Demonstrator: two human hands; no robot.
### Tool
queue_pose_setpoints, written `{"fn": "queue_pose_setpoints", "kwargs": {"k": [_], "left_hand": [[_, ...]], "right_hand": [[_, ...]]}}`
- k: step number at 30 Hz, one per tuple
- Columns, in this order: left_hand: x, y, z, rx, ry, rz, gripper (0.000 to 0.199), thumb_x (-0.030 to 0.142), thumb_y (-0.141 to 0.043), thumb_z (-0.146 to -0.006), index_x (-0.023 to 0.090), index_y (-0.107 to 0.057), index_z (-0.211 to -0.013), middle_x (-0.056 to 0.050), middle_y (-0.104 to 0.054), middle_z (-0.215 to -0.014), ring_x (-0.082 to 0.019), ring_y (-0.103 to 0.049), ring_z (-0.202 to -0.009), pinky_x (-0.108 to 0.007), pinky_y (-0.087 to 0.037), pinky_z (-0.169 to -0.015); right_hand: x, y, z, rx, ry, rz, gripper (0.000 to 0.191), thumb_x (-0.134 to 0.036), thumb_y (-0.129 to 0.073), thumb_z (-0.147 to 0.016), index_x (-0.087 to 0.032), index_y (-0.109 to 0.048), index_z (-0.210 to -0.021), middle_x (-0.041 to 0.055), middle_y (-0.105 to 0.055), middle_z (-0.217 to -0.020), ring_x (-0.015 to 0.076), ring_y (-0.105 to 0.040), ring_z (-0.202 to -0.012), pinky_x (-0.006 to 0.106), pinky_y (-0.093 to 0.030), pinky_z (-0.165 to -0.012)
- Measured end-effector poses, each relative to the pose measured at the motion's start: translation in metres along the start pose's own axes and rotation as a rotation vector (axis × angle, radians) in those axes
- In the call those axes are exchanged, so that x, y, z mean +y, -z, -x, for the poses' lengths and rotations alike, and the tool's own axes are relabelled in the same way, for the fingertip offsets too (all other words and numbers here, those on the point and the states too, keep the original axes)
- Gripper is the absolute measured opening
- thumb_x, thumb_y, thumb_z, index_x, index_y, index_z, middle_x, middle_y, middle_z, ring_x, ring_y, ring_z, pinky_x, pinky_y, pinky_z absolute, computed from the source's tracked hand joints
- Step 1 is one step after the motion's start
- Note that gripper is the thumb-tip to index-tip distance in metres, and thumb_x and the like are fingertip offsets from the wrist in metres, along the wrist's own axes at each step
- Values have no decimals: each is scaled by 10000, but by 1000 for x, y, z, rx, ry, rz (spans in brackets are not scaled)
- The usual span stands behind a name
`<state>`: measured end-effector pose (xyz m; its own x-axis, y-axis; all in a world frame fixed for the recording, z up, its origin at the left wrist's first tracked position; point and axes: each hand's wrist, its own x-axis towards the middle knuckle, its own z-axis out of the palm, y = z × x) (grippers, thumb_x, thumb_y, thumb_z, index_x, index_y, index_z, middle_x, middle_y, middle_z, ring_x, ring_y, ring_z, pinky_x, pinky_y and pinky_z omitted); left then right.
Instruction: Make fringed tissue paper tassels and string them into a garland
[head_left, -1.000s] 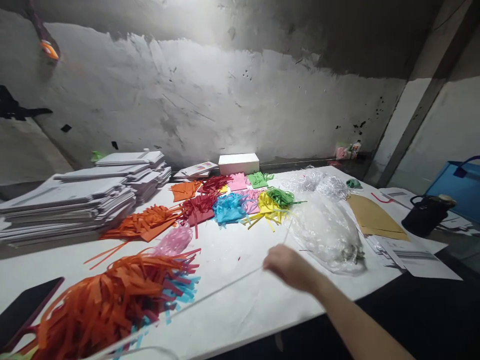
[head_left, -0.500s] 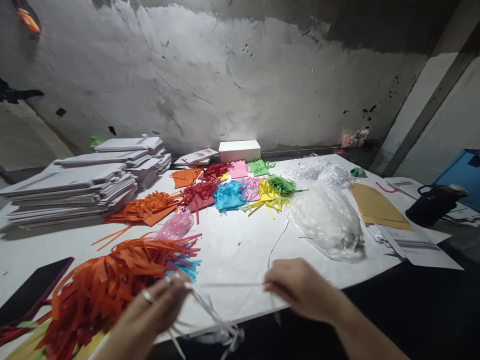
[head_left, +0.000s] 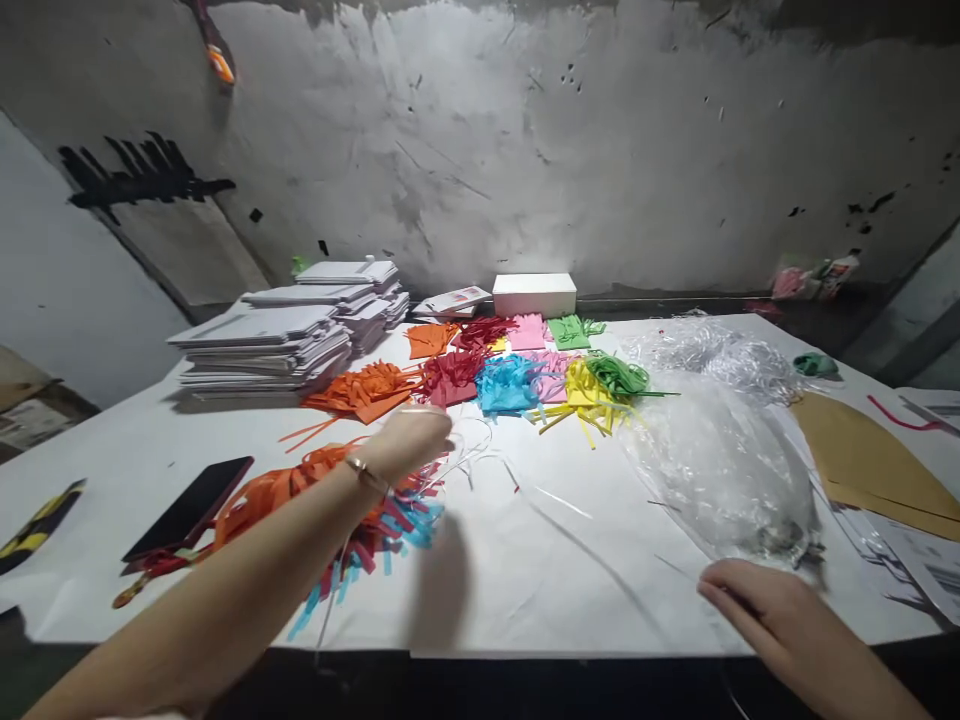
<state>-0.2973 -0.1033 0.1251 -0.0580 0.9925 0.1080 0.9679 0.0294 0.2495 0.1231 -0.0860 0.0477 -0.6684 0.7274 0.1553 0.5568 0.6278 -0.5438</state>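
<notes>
Over the tabletop, my left hand (head_left: 412, 440) is closed, with thin white plastic ribbon (head_left: 559, 500) looping out beside its fingers. Below its wrist lies a fringed paper bundle (head_left: 277, 488), orange on top with crimson and blue strips. At the front right, my right hand (head_left: 765, 605) pinches the thin end of a white strand. A clear plastic bag (head_left: 720, 460) sits just beyond this hand. Farther back are fringed paper pieces in several colours, among them a blue one (head_left: 506, 385) and a yellow one (head_left: 589, 385). My left fingertips are partly hidden.
Stacked white paper bundles (head_left: 255, 345) stand at the back left, with a white box (head_left: 534, 294) by the wall. A dark phone (head_left: 187, 508) lies at left. Shredded clear strips (head_left: 712, 350) and a brown envelope (head_left: 877, 460) are on the right.
My hands have moved apart, the left forward over the table and the right farther right. The taut ribbon between them now lies loose. The camera view has turned left.
</notes>
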Motion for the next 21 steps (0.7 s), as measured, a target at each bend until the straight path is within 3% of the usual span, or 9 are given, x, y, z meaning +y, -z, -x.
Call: {"fn": "queue_pose_setpoints", "kwargs": {"k": [2,3,5,8,11,13,15,18,21], "left_hand": [[34,-27,23,-77,-117,64,475,464,-723,-818,154,-691,-1176,-159,-705,-1200,-315,-630,-1149,-375,-491,-959],[54,-43,37,-156,-227,132,659,494,-760,-777,210,-593,-1347,-122,-640,-1351,-285,-588,-1229,-343,-468,-1012],[89,-78,66,-345,-454,493,780,496,-695,-841,177,-421,-1498,-164,-571,-1429,-283,-564,-1254,-352,-449,-1036],[115,-120,97,-298,-180,848,431,443,-390,-1020,199,-634,-1278,-107,-716,-1078,-207,-642,-944,-300,-484,-871],[102,-143,106,-224,80,958,460,517,-405,-1005,178,-714,-981,-9,-575,-700,-156,-495,-675,-260,-414,-669],[87,-150,102,-220,179,1049,463,569,-468,-967,165,-687,-906,46,-415,-606,-127,-372,-591,-242,-331,-576],[75,-154,97,-226,266,1163,481,620,-507,-929,163,-652,-892,82,-307,-567,-106,-277,-530,-233,-243,-507],[70,-156,91,-249,356,1278,524,682,-534,-881,165,-616,-917,116,-238,-520,-85,-168,-462,-243,-117,-452],[73,-154,89,-238,374,1328,526,683,-564,-862,161,-613,-911,124,-226,-508,-76,-144,-449,-247,-86,-446]], "right_hand": [[-21,-19,-14,-96,58,-24,322,-380,-441,-1017,-242,-661,-826,1,-692,-748,161,-670,-678,258,-489,-641],[-32,-27,-20,-126,90,-56,316,-360,-420,-1031,-237,-650,-854,1,-689,-771,157,-664,-702,259,-476,-657],[-46,-39,-29,-138,143,-142,308,-329,-396,-1044,-222,-632,-877,4,-680,-801,149,-651,-740,256,-460,-680],[-38,-45,-39,-167,149,-227,314,-347,-415,-1047,-219,-646,-878,-5,-667,-805,129,-640,-748,225,-474,-686],[4,-48,-52,-92,12,-4,265,-311,-426,-1051,-220,-675,-1061,18,-685,-956,128,-664,-889,205,-515,-792],[38,-55,-63,-15,-128,150,275,-185,-408,-1041,-167,-663,-1143,74,-672,-1060,157,-662,-983,257,-516,-880],[65,-64,-74,-5,-236,266,253,-93,-435,-1006,-110,-675,-1086,112,-662,-1062,177,-673,-911,314,-536,-848],[85,-77,-85,-52,-321,405,113,-103,-570,-962,-105,-669,-906,75,-669,-1000,150,-660,-797,327,-558,-765],[89,-80,-91,-95,-330,457,99,-209,-666,-938,-123,-650,-893,32,-672,-970,136,-654,-815,312,-564,-755]]}}
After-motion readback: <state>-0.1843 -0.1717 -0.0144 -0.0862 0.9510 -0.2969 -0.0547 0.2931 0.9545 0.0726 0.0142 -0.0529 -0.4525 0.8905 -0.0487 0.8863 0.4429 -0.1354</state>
